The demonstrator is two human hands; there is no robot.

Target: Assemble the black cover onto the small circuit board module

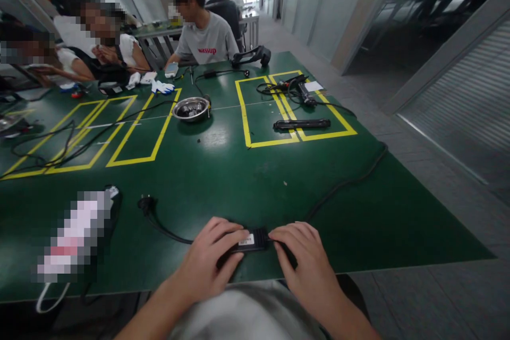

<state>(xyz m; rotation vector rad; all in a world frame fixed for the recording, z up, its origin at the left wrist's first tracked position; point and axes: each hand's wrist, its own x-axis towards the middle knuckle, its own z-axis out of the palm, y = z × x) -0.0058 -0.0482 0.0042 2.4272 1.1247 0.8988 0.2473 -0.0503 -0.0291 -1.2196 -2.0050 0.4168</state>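
A black adapter box (260, 239) with a white label lies near the front edge of the green table. My left hand (217, 255) is closed over its left part, fingers on top and thumb at the near side. From under that hand a black cord runs left to a plug (146, 203). At the box's right end, my right hand (298, 249) pinches the black cable where it leaves the box. This cable (346, 183) continues up and right across the table.
A metal bowl (191, 109) of dark parts stands mid-table. Yellow tape rectangles hold a black bar (302, 124) and a corded tool (306, 94). A blurred pinkish item (74, 236) lies left. People sit at the far left side.
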